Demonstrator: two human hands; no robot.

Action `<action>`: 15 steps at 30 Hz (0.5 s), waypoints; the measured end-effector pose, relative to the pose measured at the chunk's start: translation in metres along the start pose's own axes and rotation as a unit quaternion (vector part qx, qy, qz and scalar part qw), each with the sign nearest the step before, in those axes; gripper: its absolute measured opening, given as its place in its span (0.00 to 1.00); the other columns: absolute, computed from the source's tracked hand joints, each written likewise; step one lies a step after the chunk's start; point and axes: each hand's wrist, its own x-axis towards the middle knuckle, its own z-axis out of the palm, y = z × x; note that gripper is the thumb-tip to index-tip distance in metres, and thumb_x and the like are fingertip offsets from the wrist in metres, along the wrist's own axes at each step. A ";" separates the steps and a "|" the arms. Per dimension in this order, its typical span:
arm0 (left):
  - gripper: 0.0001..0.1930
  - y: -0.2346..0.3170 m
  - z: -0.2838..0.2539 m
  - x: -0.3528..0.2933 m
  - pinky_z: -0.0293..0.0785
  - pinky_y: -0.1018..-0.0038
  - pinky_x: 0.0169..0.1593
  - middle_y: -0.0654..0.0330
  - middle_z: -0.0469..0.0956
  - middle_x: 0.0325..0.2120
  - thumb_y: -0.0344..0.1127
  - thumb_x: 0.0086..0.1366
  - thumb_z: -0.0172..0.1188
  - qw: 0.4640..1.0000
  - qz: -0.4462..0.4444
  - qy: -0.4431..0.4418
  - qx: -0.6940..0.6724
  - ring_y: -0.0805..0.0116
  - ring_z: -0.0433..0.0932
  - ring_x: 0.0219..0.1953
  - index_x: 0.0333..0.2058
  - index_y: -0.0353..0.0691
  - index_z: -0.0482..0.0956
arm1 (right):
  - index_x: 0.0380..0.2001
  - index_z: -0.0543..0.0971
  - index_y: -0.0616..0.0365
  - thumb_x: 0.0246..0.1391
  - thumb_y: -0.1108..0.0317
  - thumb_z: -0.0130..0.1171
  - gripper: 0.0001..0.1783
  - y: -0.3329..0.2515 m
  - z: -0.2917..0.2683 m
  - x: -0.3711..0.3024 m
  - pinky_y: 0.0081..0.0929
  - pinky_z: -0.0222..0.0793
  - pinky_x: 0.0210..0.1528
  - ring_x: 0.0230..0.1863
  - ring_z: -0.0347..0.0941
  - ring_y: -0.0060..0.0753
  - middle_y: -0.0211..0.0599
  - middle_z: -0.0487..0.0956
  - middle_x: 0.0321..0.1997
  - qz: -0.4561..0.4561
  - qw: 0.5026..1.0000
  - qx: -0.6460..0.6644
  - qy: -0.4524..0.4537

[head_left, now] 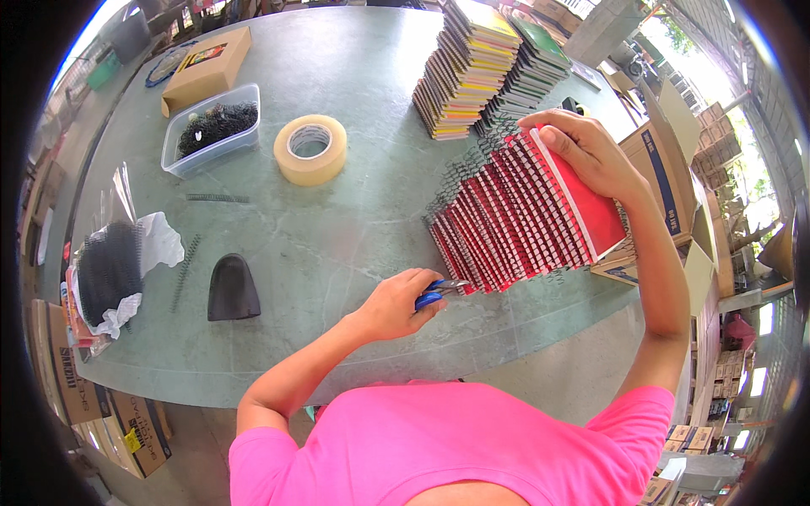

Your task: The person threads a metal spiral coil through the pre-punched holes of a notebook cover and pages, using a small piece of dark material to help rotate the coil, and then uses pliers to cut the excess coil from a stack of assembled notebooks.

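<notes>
A tall stack of red spiral notebooks (515, 215) leans in front of me on the right, with loose black coil ends sticking out along its sides. My right hand (591, 152) rests on the red top cover, thumb and fingers gripping its upper edge. Blue-handled pliers (432, 297) are in my left hand (396, 305), whose fingers wrap round the handles. The metal jaws touch the coil ends at the stack's lower left corner; whether they are closed on a wire is too small to tell.
Behind stand yellow and green notebook stacks (472, 67). Leftward lie a tape roll (325, 169), a plastic tub (211, 156) of black coils, a dark curved object (233, 288) and a bag of coils (110, 270). An open carton (662, 181) stands beside my right arm.
</notes>
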 end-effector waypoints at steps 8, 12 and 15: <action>0.17 -0.033 -0.006 -0.023 0.70 0.61 0.41 0.49 0.74 0.31 0.44 0.58 0.57 0.987 -0.106 0.011 0.122 0.48 0.74 0.35 0.40 0.37 0.72 | 0.48 0.74 0.62 0.59 0.50 0.46 0.26 -0.002 -0.005 0.013 0.31 0.63 0.52 0.45 0.72 0.41 0.46 0.77 0.42 -0.062 0.994 -0.073 0.043; 0.15 -0.047 -0.027 -0.016 0.69 0.61 0.36 0.52 0.72 0.28 0.41 0.56 0.58 0.952 -0.112 0.051 0.281 0.53 0.73 0.32 0.38 0.39 0.72 | 0.48 0.74 0.64 0.55 0.45 0.49 0.32 -0.006 0.005 0.004 0.26 0.63 0.49 0.41 0.71 0.29 0.39 0.78 0.36 0.108 0.979 0.173 -0.011; 0.14 -0.056 -0.041 -0.004 0.69 0.62 0.35 0.53 0.72 0.28 0.41 0.56 0.58 0.935 -0.095 0.058 0.338 0.55 0.72 0.33 0.38 0.39 0.73 | 0.48 0.73 0.65 0.54 0.44 0.51 0.33 -0.015 0.026 0.012 0.21 0.62 0.46 0.39 0.70 0.24 0.36 0.77 0.35 0.072 0.993 0.093 0.027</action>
